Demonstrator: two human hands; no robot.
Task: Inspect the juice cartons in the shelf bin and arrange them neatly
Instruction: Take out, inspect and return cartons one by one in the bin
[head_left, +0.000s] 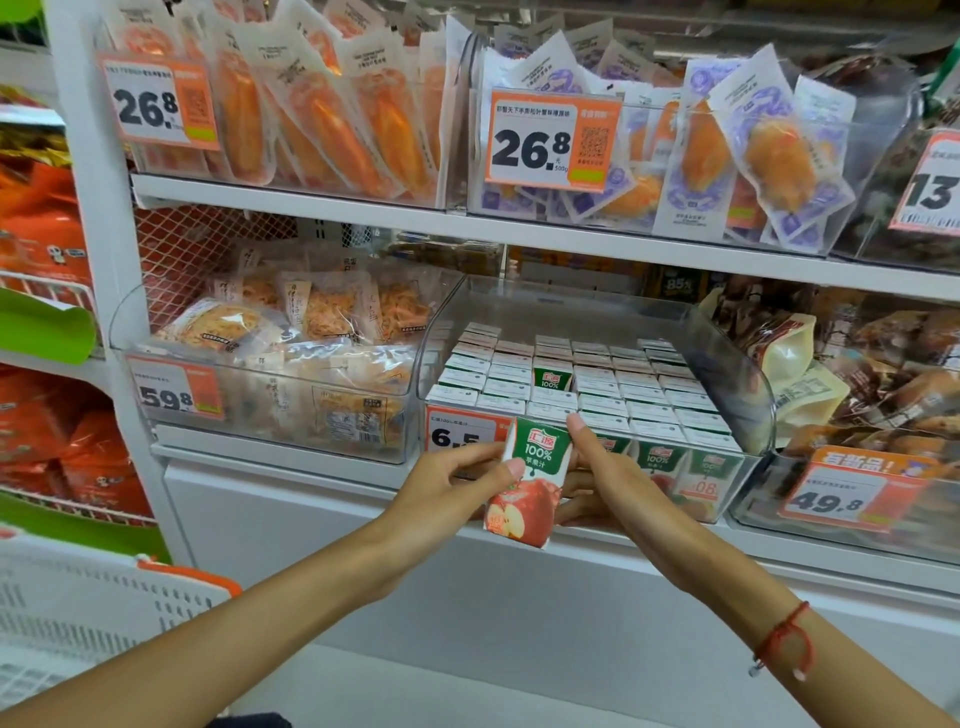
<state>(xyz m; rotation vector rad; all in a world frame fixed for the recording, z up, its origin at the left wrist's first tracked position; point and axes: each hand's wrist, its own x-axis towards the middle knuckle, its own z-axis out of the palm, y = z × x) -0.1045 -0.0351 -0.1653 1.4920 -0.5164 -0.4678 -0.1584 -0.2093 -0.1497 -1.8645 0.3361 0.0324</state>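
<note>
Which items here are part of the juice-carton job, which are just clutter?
Job: held juice carton, left hand, right hand, clear shelf bin, packed cartons.

Clutter: orange snack packs, purple snack packs, neighbouring noodle-snack bin, white basket.

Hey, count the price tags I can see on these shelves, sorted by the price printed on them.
26.8 tags: 2
59.8 tag: 1
49.8 tag: 1
6.5 tag, partly behind the held carton: 1
Tag starting 13, cut off: 1
Total: 6
</note>
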